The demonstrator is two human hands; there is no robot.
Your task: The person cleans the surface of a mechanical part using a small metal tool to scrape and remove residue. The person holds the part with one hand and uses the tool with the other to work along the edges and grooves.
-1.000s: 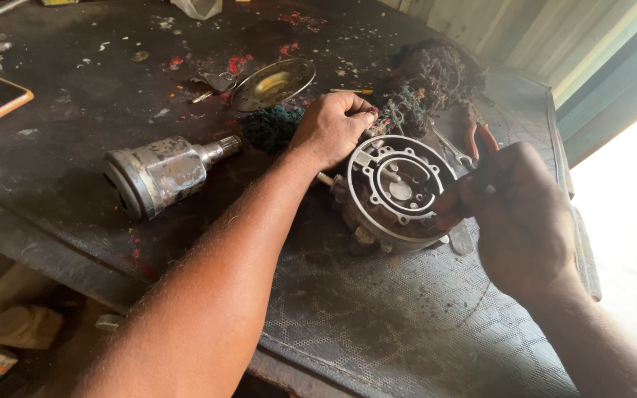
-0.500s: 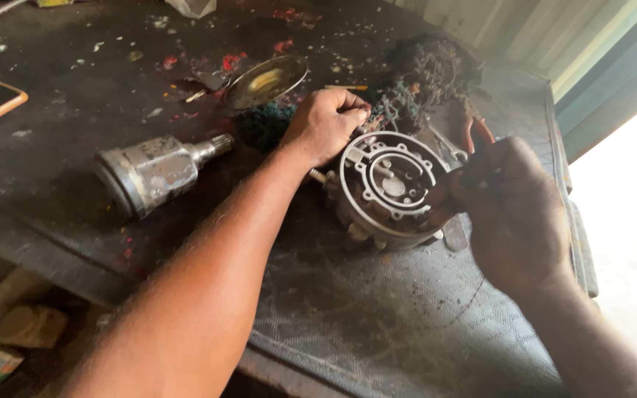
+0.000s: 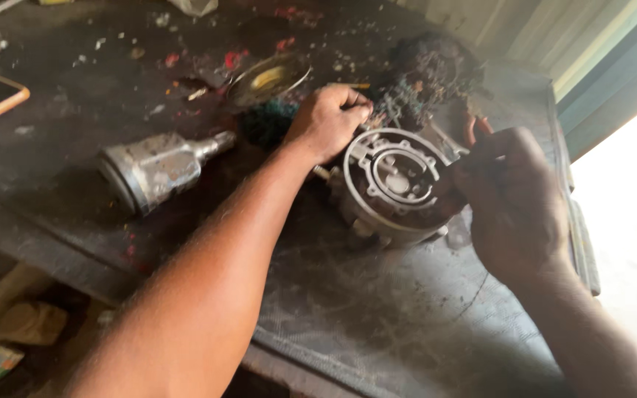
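My left hand (image 3: 328,120) fisted against the top rim of the round grey metal housing (image 3: 394,188) on the dark grimy workbench (image 3: 377,324), my right hand (image 3: 514,199) clasping its right edge, silver cylindrical part (image 3: 155,168) lying well left.

Left hand (image 3: 327,120) fisted, right hand (image 3: 514,199) curled, arms outstretched.

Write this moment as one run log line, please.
left hand: gripping top rim of round metal housing | right hand: holding its right side | bench: dirty
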